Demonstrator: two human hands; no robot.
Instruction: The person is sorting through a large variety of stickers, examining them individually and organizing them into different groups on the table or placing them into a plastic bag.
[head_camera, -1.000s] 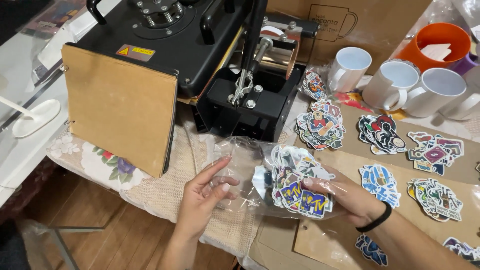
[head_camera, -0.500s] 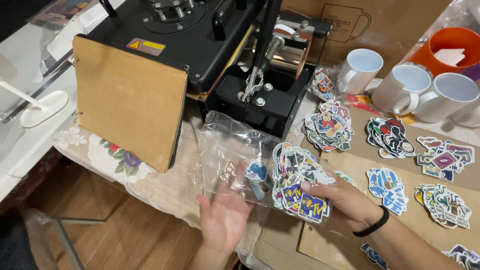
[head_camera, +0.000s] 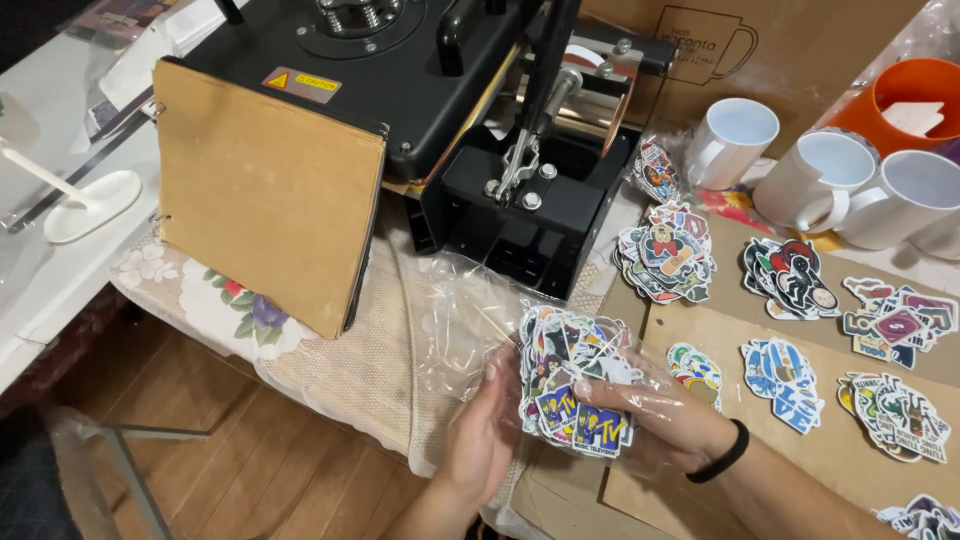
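My right hand (head_camera: 655, 415) grips a thick bunch of colourful die-cut stickers (head_camera: 570, 380) from below and the right; a black band sits on that wrist. A clear plastic bag (head_camera: 470, 310) is drawn over the bunch and over my right fingers. My left hand (head_camera: 490, 440) holds the bag's lower left side, its fingers touching the sticker bunch through the film. Both hands are just in front of the black heat press (head_camera: 450, 110), above the table's front edge.
More sticker piles (head_camera: 665, 250) lie spread on brown cardboard (head_camera: 820, 450) to the right. Three white mugs (head_camera: 830, 180) and an orange tub (head_camera: 895, 100) stand at the back right. A brown board (head_camera: 265, 190) leans on the press. Floral cloth (head_camera: 220, 300) covers the table edge; wooden floor below.
The bag has been pulled over the sticker bunch and my right fingers. My left hand has risen from under the bag to its left side, next to the stickers.
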